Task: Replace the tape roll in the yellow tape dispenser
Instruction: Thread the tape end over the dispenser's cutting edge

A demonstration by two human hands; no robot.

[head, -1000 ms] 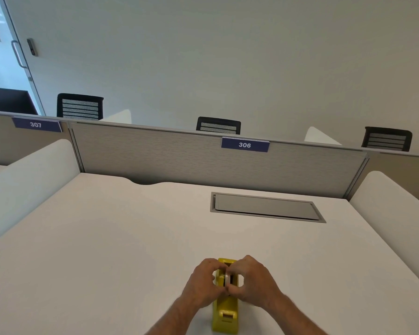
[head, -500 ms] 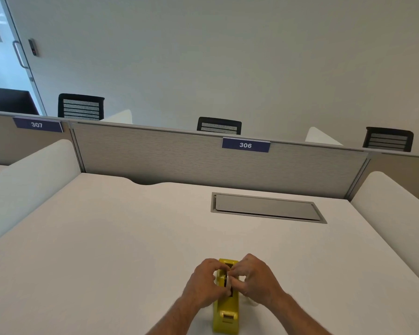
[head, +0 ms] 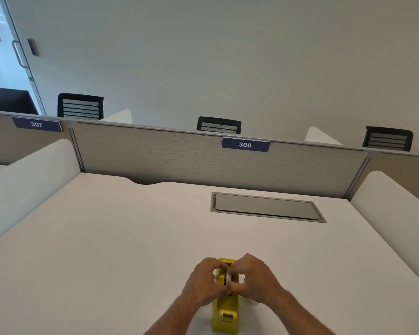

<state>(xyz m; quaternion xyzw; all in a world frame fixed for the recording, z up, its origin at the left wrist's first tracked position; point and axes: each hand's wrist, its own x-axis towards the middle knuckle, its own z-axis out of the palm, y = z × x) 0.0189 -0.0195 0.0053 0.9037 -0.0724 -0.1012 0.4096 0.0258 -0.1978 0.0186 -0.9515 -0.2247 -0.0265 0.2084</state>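
Observation:
A yellow tape dispenser (head: 226, 315) stands on the white desk (head: 107, 250) near the front edge, its cutter end toward me. My left hand (head: 202, 282) and my right hand (head: 254, 278) close over its middle from either side. Their fingertips pinch a pale tape roll (head: 225, 278) sitting in the dispenser's slot. Most of the roll is hidden by the fingers. A small pale object peeks out on the desk just right of the dispenser, under my right wrist.
A grey recessed cable hatch (head: 266, 207) lies in the desk beyond the hands. A grey partition (head: 179, 160) with the label 306 closes the back. White side dividers (head: 27, 180) flank the desk. Black chairs stand behind the partition.
Both hands stay clasped over the dispenser's middle. The fingers have shifted slightly around the roll, and the dispenser has not moved.

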